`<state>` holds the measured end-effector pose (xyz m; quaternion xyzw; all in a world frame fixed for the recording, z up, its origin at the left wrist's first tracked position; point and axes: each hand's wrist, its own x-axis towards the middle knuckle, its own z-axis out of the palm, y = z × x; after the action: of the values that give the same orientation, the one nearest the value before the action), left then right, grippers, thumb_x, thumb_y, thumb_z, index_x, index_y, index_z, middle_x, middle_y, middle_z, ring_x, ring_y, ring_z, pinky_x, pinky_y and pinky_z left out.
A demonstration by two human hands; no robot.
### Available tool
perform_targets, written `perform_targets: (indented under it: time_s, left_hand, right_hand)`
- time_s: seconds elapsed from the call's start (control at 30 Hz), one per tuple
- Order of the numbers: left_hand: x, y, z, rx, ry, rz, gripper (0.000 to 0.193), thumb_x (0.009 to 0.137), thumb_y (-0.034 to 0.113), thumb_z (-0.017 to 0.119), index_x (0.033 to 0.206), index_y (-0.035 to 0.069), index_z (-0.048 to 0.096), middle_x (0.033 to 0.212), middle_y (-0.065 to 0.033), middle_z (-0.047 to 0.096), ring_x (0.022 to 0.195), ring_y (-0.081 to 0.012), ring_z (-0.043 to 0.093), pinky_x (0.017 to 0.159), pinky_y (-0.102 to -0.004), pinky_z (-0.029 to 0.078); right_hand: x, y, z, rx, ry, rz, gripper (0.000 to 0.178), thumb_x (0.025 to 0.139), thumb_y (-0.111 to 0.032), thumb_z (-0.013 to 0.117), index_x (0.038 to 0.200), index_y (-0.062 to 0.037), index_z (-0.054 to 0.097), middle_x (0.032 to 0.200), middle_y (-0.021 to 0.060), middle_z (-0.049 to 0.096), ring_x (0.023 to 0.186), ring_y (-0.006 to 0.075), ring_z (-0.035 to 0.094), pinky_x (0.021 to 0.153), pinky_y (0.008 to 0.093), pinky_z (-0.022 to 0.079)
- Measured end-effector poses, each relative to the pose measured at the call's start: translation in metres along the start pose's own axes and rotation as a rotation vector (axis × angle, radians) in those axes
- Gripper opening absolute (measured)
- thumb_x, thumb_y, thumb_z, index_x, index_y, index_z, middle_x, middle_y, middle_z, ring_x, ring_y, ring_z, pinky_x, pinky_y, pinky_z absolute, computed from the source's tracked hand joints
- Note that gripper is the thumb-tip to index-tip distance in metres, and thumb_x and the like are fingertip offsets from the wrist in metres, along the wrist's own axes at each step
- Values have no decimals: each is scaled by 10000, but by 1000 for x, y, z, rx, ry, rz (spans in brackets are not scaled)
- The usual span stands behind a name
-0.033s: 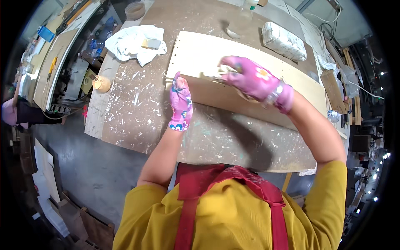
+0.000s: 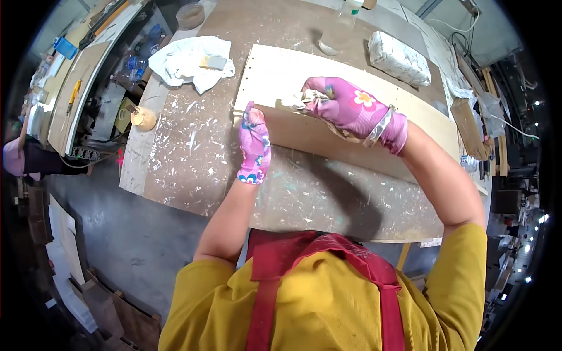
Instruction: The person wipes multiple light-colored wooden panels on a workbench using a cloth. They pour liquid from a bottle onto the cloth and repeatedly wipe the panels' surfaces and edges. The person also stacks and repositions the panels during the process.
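A long box-like piece of pale wood [image 2: 351, 137] lies across the table, with small dark holes along its left end. My left hand [image 2: 255, 146], in a pink flowered glove, grips the near left corner, one finger pointing up along it; some fingers are hidden. My right hand [image 2: 351, 108], gloved alike, is closed round a crumpled, stained cloth [image 2: 307, 100] over the near top edge. Part of this cloth hangs below the palm. A pale band [image 2: 380, 127] circles the right wrist.
The worn brown table [image 2: 181, 146] is spotted with paint. White cloth [image 2: 175, 61] with a small block [image 2: 213, 62] lies far left, near a jar of tan paste [image 2: 143, 118]. A wrapped white bundle [image 2: 399, 58] and a clear bottle [image 2: 346, 14] are beyond the wood.
My right hand, blurred before, now shows sharply and has shifted slightly left along the wood with the cloth. My left hand stays at the corner.
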<state>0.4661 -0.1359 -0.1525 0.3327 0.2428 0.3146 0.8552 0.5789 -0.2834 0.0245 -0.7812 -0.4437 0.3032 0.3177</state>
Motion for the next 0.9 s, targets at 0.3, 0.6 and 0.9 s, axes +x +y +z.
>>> perform_targets:
  time_s: [0.3, 0.6, 0.9]
  left_hand:
    - [8, -9, -4, -5, -33, 20, 361, 1004, 170, 491, 1304, -28, 465, 843, 54, 396, 759, -27, 413, 684, -168, 388]
    - [16, -9, -17, 269, -54, 178, 231, 1010, 268, 490, 1090, 61, 553, 804, 78, 386, 721, -19, 381, 635, -173, 351]
    - [0, 11, 5, 469, 48, 111, 475, 1018, 322, 436, 1262, -82, 488, 985, -51, 546, 930, -133, 500, 862, -272, 426]
  right_hand:
    - [-13, 4, -19, 264, -32, 335, 171, 868, -142, 656, 976, -17, 611, 733, 37, 621, 637, 94, 564, 546, 256, 467]
    - [-54, 62, -47, 211, -43, 360, 562, 820, -348, 725, 1242, -12, 568, 898, 100, 679, 754, 141, 613, 637, 273, 497]
    - [-61, 107, -99, 750, 641, 327, 548, 849, -489, 647, 1279, -159, 566, 1240, 62, 574, 1068, 225, 561, 878, 416, 465]
